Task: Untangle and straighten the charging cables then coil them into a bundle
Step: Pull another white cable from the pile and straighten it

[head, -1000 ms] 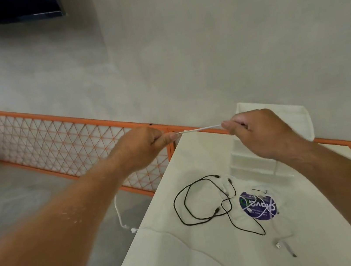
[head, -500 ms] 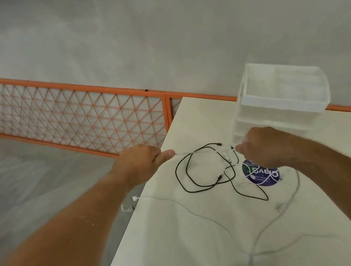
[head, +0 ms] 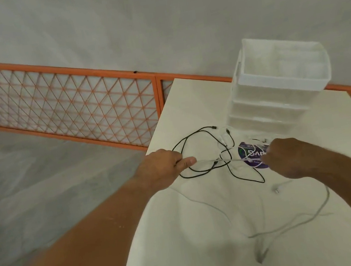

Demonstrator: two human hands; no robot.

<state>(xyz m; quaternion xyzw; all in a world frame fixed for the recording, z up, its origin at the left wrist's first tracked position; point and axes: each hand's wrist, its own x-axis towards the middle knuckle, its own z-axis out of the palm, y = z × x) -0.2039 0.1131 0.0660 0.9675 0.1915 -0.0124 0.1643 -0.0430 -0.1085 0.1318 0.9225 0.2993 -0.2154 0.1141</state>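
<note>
Behind the cream table is grey wall. Both hands, left hand and right hand, pinch the white cable taut between them; straightening continues, coiling probably follows. Beneath the grip, the black cable lies tangled.

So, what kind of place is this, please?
Probably a bare workshop or recording room, not a home: a plain concrete wall, an orange mesh fence along the floor, and one white table holding only cables and a plastic drawer unit.

White cable — taut between hands
</note>
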